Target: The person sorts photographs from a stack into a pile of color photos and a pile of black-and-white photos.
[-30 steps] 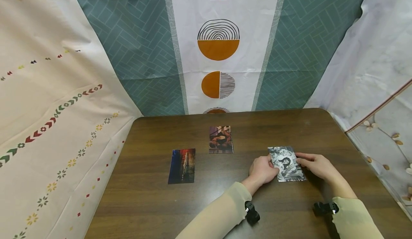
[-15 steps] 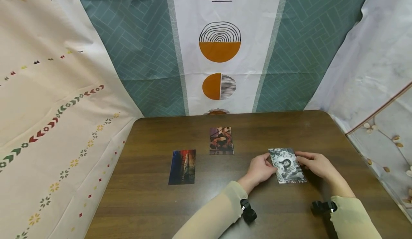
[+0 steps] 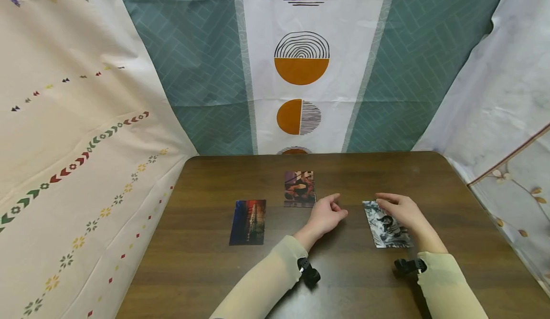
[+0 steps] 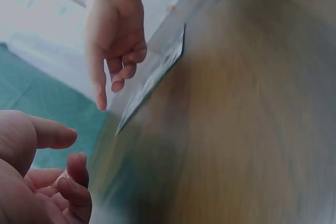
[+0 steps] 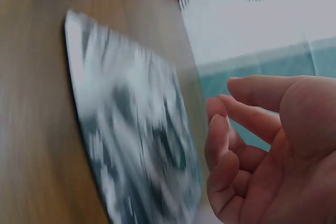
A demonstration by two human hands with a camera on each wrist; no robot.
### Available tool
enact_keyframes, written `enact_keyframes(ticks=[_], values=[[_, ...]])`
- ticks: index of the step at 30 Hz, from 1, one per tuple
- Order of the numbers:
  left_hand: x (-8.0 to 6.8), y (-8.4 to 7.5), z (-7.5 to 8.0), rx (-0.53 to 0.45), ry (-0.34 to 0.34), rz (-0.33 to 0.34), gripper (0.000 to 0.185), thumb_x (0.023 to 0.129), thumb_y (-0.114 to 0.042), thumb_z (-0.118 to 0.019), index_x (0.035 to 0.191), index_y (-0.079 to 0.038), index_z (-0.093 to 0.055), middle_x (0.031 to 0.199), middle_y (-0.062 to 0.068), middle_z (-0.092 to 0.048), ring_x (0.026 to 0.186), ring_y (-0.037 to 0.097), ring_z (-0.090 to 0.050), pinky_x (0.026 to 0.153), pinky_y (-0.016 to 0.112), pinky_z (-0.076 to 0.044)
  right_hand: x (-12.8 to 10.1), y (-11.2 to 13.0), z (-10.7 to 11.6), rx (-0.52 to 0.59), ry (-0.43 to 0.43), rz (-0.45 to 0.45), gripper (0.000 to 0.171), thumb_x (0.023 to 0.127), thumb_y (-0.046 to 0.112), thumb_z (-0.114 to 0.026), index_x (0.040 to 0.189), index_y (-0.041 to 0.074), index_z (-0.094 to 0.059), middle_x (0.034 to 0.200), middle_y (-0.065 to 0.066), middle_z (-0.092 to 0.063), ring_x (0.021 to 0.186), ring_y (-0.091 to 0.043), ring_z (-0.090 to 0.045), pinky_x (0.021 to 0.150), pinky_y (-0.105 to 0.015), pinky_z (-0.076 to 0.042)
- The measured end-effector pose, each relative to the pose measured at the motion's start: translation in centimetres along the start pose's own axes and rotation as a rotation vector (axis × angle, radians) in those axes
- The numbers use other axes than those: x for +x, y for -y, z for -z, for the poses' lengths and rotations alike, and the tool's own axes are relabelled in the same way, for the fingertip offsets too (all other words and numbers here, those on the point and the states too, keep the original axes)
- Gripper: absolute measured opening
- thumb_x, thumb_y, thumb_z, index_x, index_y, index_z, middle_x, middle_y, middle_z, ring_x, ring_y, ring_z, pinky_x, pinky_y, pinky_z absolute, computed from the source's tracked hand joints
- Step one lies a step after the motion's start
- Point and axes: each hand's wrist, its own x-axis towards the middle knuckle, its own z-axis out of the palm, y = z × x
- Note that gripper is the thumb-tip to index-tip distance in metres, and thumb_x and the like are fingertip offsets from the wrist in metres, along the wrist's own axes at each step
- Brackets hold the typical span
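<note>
A black-and-white photo (image 3: 388, 224) is lying flat on the dark wooden desk (image 3: 451, 195), right of centre in the head view, and it is being covered at its upper part by the right hand (image 3: 397, 210), whose grip is loose, the fingers bent over the print without being seen to pinch it. The left hand (image 3: 325, 215) is being held just above the desk between that photo and a purple-brown photo (image 3: 299, 188) near the middle of the frame; its grip is slack and holding nothing, the forefinger pointing up-frame. A red-and-blue photo (image 3: 248, 222) is lying apart at the centre left. The step appears to be best done with the print being kept flat under light fingertips and being slid rather than lifted, so that its edges are not being bent. Compared with the earlier frames, the left hand is being drawn away from the black-and-white photo's left edge toward the middle, while the right hand is resting further over the print.
</note>
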Motion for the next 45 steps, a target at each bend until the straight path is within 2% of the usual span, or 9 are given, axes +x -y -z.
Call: enact_keyframes(ticks=[2,5,11,15,21,25,28,37,45], values=[[0.1,0.6,1.0,0.013,-0.012,-0.011,0.06,0.096,-0.013,-0.079,0.152,-0.006,-0.059,0.082,-0.007,-0.065,0.067,0.008,-0.055,0.071,0.028,-0.048,0.4,0.6,-0.9,0.012,0.005,0.017,0.059,0.113,0.039,-0.055,0.154,-0.003,-0.053,0.141,-0.029,-0.063,0.12,-0.042,-0.067,0.093,-0.054,-0.056],[0.2,1.5,2.7,0.036,-0.032,-0.024,0.058,0.097,-0.014,-0.077,0.152,-0.005,-0.06,0.083,-0.007,-0.065,0.068,0.007,-0.055,0.071,0.028,-0.047,1.2,1.7,-2.5,0.036,0.005,0.036,0.057,0.112,0.037,-0.058,0.153,-0.002,-0.055,0.142,-0.028,-0.063,0.118,-0.041,-0.067,0.094,-0.054,-0.056],[0.3,3.3,6.3,0.098,-0.107,-0.04,0.055,0.097,-0.015,-0.077,0.148,-0.004,-0.063,0.083,-0.006,-0.066,0.067,0.008,-0.054,0.068,0.029,-0.046,3.0,4.3,-5.9,0.07,0.013,0.079,0.052,0.109,0.032,-0.064,0.148,-0.003,-0.06,0.133,-0.026,-0.068,0.107,-0.035,-0.07,0.08,-0.041,-0.056],[0.4,4.5,8.4,0.098,-0.168,-0.018,0.053,0.097,-0.014,-0.076,0.147,-0.002,-0.063,0.083,-0.004,-0.066,0.067,0.01,-0.053,0.069,0.03,-0.045,4.1,5.9,-8.2,0.083,0.018,0.08,0.048,0.107,0.028,-0.066,0.145,-0.002,-0.063,0.131,-0.024,-0.07,0.106,-0.034,-0.071,0.084,-0.043,-0.057],[0.3,5.6,10.9,0.074,-0.24,0.056,0.054,0.097,-0.011,-0.074,0.147,0.002,-0.062,0.086,0.002,-0.065,0.071,0.014,-0.054,0.073,0.034,-0.047,5.9,7.5,-11.4,0.092,-0.007,0.065,0.05,0.106,0.026,-0.067,0.15,0.002,-0.06,0.137,-0.022,-0.066,0.115,-0.036,-0.066,0.093,-0.051,-0.054],[0.4,6.1,11.6,0.083,-0.252,0.093,0.056,0.095,-0.011,-0.075,0.147,0.005,-0.061,0.087,0.003,-0.064,0.077,0.014,-0.054,0.082,0.037,-0.049,6.8,8.4,-13.0,0.092,-0.058,0.06,0.054,0.105,0.024,-0.067,0.153,0.003,-0.057,0.138,-0.022,-0.065,0.125,-0.039,-0.061,0.099,-0.055,-0.051],[0.6,6.4,11.8,0.097,-0.249,0.11,0.057,0.095,-0.013,-0.076,0.147,0.006,-0.06,0.086,0.002,-0.064,0.078,0.015,-0.054,0.084,0.038,-0.05,7.2,8.7,-13.8,0.048,-0.089,0.067,0.055,0.105,0.025,-0.067,0.154,0.002,-0.056,0.14,-0.023,-0.065,0.129,-0.042,-0.06,0.105,-0.058,-0.048],[0.5,6.2,12.2,0.114,-0.251,0.147,0.055,0.097,-0.015,-0.076,0.147,0.002,-0.062,0.096,0.004,-0.069,0.082,0.016,-0.058,0.077,0.035,-0.049,7.4,9.4,-14.8,-0.083,-0.119,0.09,0.056,0.103,0.027,-0.068,0.153,0.003,-0.059,0.138,-0.023,-0.066,0.133,-0.043,-0.056,0.11,-0.06,-0.043],[0.6,6.5,12.3,0.105,-0.254,0.163,0.051,0.098,-0.016,-0.076,0.146,-0.003,-0.065,0.097,0.002,-0.069,0.083,0.016,-0.058,0.075,0.034,-0.047,7.5,9.6,-15.1,-0.099,-0.128,0.083,0.056,0.102,0.029,-0.068,0.151,0.004,-0.06,0.136,-0.022,-0.064,0.133,-0.042,-0.054,0.11,-0.059,-0.043]])
